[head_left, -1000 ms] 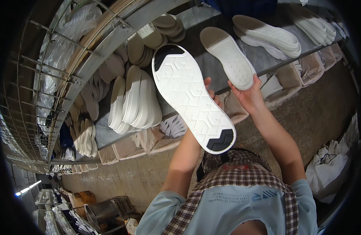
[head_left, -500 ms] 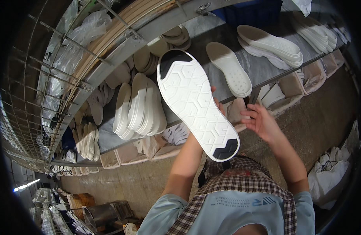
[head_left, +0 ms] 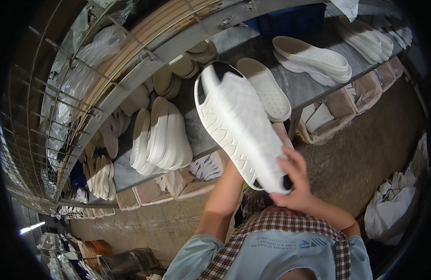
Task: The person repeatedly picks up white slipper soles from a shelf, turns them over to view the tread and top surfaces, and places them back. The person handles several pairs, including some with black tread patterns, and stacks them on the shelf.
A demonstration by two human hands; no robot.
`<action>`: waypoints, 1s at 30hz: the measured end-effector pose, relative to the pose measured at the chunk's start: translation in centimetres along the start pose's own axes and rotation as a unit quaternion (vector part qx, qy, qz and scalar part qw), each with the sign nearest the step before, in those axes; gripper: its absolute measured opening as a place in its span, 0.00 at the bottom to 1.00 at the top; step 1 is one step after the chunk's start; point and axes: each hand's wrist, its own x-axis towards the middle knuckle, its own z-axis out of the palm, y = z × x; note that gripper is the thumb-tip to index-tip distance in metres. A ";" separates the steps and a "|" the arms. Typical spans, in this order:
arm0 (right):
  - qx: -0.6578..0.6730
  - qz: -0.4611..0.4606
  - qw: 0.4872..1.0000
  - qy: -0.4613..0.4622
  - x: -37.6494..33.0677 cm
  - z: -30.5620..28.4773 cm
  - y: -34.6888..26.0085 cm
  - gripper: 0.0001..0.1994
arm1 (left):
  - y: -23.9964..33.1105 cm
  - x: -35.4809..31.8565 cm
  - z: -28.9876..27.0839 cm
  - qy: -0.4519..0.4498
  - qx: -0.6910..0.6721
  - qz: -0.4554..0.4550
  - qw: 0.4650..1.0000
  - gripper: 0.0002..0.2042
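Note:
A white shoe sole (head_left: 215, 116) with black toe and heel patches is held up at a slant, its patterned underside facing me. A smooth white area (head_left: 252, 126), smeared by motion, covers most of the pattern; I cannot tell whether it is a separate layer. My left forearm (head_left: 220, 200) runs up behind the sole, which hides that hand. At the heel end, the fingers and thumb of my right hand (head_left: 297, 184) close on the edge. Just behind lies another white sole (head_left: 271, 93), hollow side up, on the grey worktop (head_left: 302, 91).
Nested white soles (head_left: 164, 135) stand on the worktop at left, with more stacked soles (head_left: 313, 58) at right. Lined bins (head_left: 325, 126) hang below its front edge. A wire mesh guard (head_left: 84, 88), a blue crate (head_left: 290, 21) and a white sack (head_left: 390, 210) are around.
My right hand has moved in to the heel end and closed on it. A smooth white area now covers much of the sole's pattern. My left fingers, seen before at its edge, are hidden.

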 end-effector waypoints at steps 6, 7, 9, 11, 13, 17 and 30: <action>0.518 0.293 0.777 0.205 5.3 -2.0 3.1 0.30 | 1.0 -1.5 1.2 -0.084 -0.022 -0.034 0.996 0.30; 0.513 0.321 0.767 0.214 6.8 -2.3 4.0 0.29 | 1.2 -1.6 1.3 -0.091 -0.019 -0.036 0.995 0.30; 0.519 0.339 0.761 0.192 9.4 -2.5 5.6 0.28 | 1.4 -1.9 1.4 -0.097 -0.012 -0.030 0.995 0.30; 0.535 0.355 0.744 0.186 11.2 -2.4 7.3 0.28 | 1.5 -2.1 1.7 -0.094 -0.009 -0.028 0.995 0.30; 0.534 0.372 0.735 0.190 12.2 -1.9 8.6 0.29 | 1.7 -2.5 1.9 -0.091 -0.013 -0.030 0.995 0.29; 0.504 0.414 0.736 0.182 12.6 -2.0 10.5 0.31 | 2.0 -2.5 2.3 -0.085 -0.010 -0.027 0.996 0.30; -0.059 0.420 0.905 -0.025 9.8 -6.6 7.1 0.33 | 2.0 -0.6 3.2 -0.010 -0.078 -0.014 0.997 0.25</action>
